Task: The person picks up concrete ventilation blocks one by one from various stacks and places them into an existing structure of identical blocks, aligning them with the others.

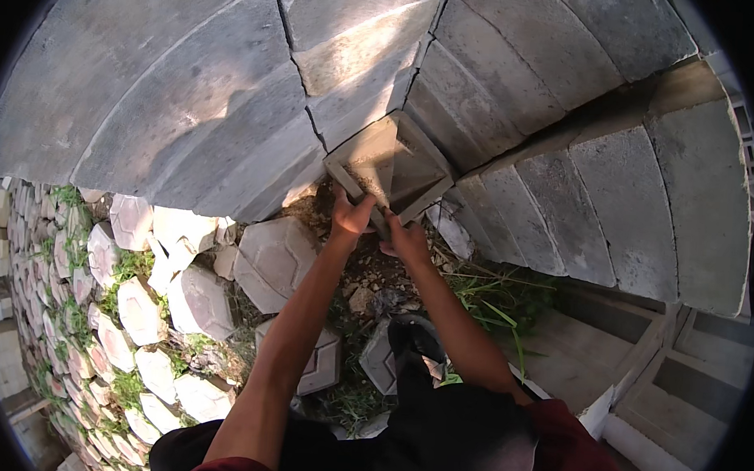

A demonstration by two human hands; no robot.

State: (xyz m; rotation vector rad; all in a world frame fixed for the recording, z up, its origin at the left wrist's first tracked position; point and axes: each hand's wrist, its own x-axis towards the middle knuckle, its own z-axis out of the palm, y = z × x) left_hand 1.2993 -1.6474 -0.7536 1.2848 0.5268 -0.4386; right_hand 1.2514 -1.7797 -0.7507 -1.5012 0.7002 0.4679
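A grey concrete block (pixel 421 163) with a raised rim and a recessed face lies tilted before me, between stacked concrete slabs. Loose sandy grit lies along its near side. My left hand (pixel 351 214) grips the near rim, thumb on top and fingers partly hidden underneath. Close beside it, my right hand (pixel 406 240) is closed on the same rim nearer the right corner. Part of the block's far side rests by the slabs, and its underside is out of sight.
Tall stacks of grey slabs (pixel 188 98) rise ahead, with another row (pixel 583 204) at right. Hexagonal paving blocks (pixel 199 301) with grass between them cover the left. Rubble (pixel 361 299) and a dark shoe (pixel 414 333) are below my hands. Framed concrete pieces (pixel 683 414) lie at lower right.
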